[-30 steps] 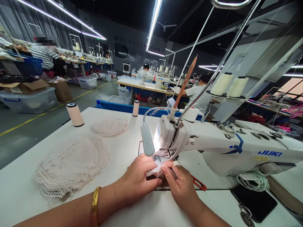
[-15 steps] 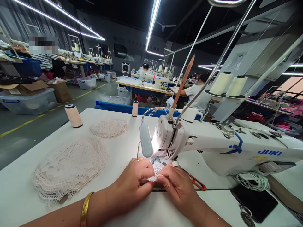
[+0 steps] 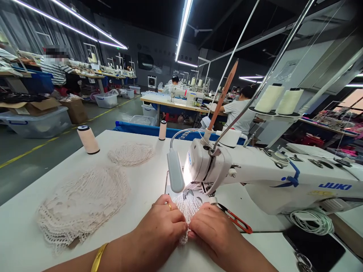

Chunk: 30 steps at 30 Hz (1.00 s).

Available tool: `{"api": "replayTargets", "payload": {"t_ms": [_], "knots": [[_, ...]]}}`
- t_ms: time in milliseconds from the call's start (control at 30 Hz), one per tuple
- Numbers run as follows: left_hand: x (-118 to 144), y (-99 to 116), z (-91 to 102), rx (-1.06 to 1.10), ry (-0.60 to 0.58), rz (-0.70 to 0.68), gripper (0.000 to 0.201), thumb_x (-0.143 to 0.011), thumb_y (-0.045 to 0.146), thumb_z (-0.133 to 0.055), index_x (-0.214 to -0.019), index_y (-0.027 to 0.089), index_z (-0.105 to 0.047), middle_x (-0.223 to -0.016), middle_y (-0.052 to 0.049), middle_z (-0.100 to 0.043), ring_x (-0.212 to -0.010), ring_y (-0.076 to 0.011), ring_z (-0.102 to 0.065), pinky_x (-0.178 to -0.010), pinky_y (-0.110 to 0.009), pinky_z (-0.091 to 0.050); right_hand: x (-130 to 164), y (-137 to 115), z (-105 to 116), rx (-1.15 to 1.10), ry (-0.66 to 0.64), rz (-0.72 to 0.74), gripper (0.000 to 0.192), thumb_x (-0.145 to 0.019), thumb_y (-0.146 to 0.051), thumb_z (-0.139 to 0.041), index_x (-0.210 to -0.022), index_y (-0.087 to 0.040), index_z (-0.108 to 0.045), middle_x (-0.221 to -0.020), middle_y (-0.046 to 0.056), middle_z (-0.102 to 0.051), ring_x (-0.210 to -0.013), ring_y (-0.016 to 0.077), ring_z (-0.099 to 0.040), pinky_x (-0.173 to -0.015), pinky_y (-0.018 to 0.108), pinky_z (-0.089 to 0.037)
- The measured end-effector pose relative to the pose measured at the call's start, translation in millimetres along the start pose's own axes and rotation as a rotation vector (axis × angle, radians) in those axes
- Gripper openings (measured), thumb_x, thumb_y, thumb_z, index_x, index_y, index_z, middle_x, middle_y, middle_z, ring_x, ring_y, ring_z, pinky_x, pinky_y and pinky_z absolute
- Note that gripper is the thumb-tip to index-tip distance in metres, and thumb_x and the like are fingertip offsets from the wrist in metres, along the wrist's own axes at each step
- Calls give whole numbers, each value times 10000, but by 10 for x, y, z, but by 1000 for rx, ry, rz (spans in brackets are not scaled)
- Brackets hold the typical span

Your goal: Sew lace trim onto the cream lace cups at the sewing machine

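Note:
A piece of white lace (image 3: 187, 207) lies under the presser foot of the sewing machine (image 3: 211, 158), its near end bunched between my hands. My left hand (image 3: 163, 226) pinches the lace from the left, a ring on one finger. From the other side my right hand (image 3: 214, 230) grips it, fingers curled, close against the left fingertips. Lamp light falls on the lace at the needle area; the needle itself is hard to make out. To the left lie a large stack of lace pieces (image 3: 85, 204) and a smaller lace pile (image 3: 130, 154).
Two peach thread cones (image 3: 88, 139) stand on the white table (image 3: 141, 181). Orange-handled thread snips (image 3: 238, 221) lie right of my right hand. A black phone-like slab (image 3: 314, 245) and coiled white cable (image 3: 312, 221) are further right. Co-workers sit at machines behind.
Both hands have come slightly down toward me, drawing the lace along. More lace now shows, fanned out between the presser foot and my fingers. The view has shifted a little.

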<state>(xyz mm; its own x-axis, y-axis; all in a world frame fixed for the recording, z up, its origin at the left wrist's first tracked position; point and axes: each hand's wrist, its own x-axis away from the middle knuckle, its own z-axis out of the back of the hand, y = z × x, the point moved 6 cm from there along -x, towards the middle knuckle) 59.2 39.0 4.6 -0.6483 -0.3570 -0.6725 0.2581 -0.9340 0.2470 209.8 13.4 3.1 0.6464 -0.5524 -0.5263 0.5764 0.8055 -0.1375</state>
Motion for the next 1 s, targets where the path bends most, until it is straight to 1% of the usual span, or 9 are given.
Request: {"api": "replayTargets", "payload": {"t_ms": [233, 400, 500, 567, 667, 733, 800, 900, 1000], "knots": [[-20, -74, -12, -33, -31, 52, 288, -1006, 40, -532, -901, 233, -718, -795, 25, -754, -740, -180, -643, -831, -392, -378, 4, 95, -49, -14, -16, -97, 366, -1211, -280, -406, -862, -235, -504, -767, -40, -623, -704, 149, -567, -717, 309, -369], [-39, -175, -46, -78, -21, 47, 261, -916, 6, -564, -804, 212, -679, -793, 16, -748, -717, -185, -616, -723, -367, -366, 24, 193, -114, 32, -37, -143, 337, -1196, -258, -420, -874, -239, -515, -787, -23, -646, -718, 169, -596, -696, 308, -376], [-59, -252, -65, -68, -67, 79, 255, -884, -3, -573, -772, 207, -664, -830, 8, -759, -746, -187, -623, -689, -344, -379, 14, 239, -132, 57, -38, -159, 335, -1190, -238, -413, -876, -241, -529, -790, -9, -663, -717, 182, -606, -680, 312, -389], [-86, -314, -67, -10, -131, 151, 235, -860, 2, -589, -778, 207, -671, -868, 8, -764, -787, -184, -644, -695, -318, -408, -1, 265, -134, 46, -28, -179, 346, -1189, -226, -389, -882, -244, -549, -788, -2, -670, -716, 187, -618, -682, 311, -413], [-139, -425, -55, 133, -229, 330, 197, -859, 44, -605, -802, 209, -695, -878, 12, -748, -826, -174, -670, -737, -277, -465, -19, 331, -116, -20, 17, -273, 333, -1192, -261, -386, -945, -254, -609, -808, -1, -693, -727, 190, -643, -685, 301, -456], [-175, -491, -31, 200, -255, 445, 194, -916, 96, -587, -818, 209, -711, -883, 13, -742, -835, -172, -682, -761, -266, -495, -19, 393, -106, -84, 48, -371, 310, -1187, -294, -411, -969, -263, -630, -821, -7, -710, -732, 190, -653, -675, 292, -479], [-206, -525, -5, 229, -260, 495, 227, -985, 155, -557, -834, 205, -720, -890, 9, -741, -838, -176, -686, -759, -264, -510, -11, 447, -105, -138, 62, -452, 299, -1177, -301, -429, -964, -265, -636, -838, -9, -727, -751, 193, -665, -672, 286, -498], [-219, -499, 21, 235, -256, 439, 272, -1029, 175, -536, -833, 205, -722, -879, 11, -734, -825, -172, -684, -751, -263, -507, 0, 465, -93, -163, 62, -469, 292, -1167, -279, -434, -970, -266, -650, -869, -7, -742, -788, 200, -674, -693, 292, -512], [-147, -405, 21, 182, -262, 308, 231, -1000, 109, -573, -899, 225, -746, -936, 13, -754, -846, -168, -690, -767, -279, -484, 13, 380, -79, -159, -28, -377, 241, -1160, -239, -453, -1105, -277, -685, -921, 0, -744, -843, 209, -675, -738, 306, -512]]}}
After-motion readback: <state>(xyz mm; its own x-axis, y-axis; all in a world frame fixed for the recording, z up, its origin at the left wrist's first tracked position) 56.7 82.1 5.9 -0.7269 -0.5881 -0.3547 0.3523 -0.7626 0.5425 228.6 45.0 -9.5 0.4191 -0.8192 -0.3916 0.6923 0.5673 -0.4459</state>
